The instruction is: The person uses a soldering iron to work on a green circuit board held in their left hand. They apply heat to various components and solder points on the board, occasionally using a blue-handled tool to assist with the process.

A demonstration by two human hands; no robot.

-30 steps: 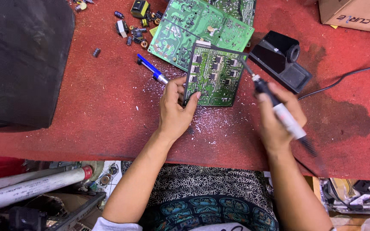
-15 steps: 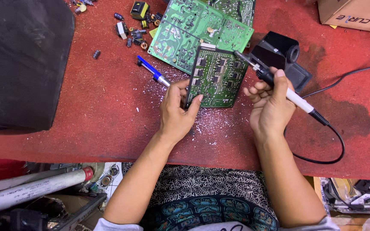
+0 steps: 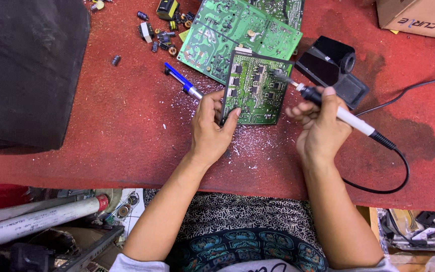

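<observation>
A small green circuit board (image 3: 254, 86) lies on the red worktop (image 3: 127, 131), overlapping a larger green board (image 3: 237, 30). My left hand (image 3: 211, 128) grips the small board's near left corner, thumb on its lower edge. My right hand (image 3: 322, 127) is shut on a soldering iron (image 3: 336, 111) with a black grip and white handle. The iron's metal tip rests on the upper right part of the small board. Its black cord (image 3: 399, 166) loops off to the right.
A blue pen-like tool (image 3: 182, 80) lies left of the board. Loose electronic parts (image 3: 159, 30) are scattered at the back. A black iron stand (image 3: 334, 68) sits right of the boards, a big black case (image 3: 26, 70) at left, a cardboard box (image 3: 421, 17) at far right.
My right hand swung the soldering iron from pointing away beside the board to bringing its tip down onto the small board. The left hand kept its hold on the board's corner.
</observation>
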